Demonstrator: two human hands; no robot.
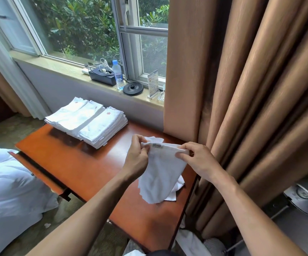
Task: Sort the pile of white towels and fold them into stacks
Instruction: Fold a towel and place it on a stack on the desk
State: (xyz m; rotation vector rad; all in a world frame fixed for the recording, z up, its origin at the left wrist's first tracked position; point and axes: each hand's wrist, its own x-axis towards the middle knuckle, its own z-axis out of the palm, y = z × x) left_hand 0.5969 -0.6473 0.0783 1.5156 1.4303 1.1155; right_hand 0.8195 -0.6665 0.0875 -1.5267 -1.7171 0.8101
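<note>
1. Three neat stacks of folded white towels (88,121) sit side by side at the far left corner of the glossy reddish-brown wooden desk (71,163). Several show a small red emblem on top. Judging by their height, most of the sorting looks done.
2. One small white terry towel (165,170) is in hand above the near right part of the desk. Its top hem, which carries a woven label, is stretched level. The rest hangs loose and unfolded, with the lower end reaching the desk.
3. The left hand (138,154) pinches the left end of the hem between thumb and fingers, and the right hand (199,159) pinches the right end the same way.
4. A crumpled white cloth (178,188) lies on the desk under the hanging towel and probably needs folding. More white fabric (190,241) shows below the desk's near edge. I cannot tell whether that is part of the pile.
5. The towels look soft, thin and limp, with stitched hems, so they drape rather than hold a shape. The desk is hard and reflective. Heavy tan pleated curtains (251,89) hang just beside it on the right.
</note>
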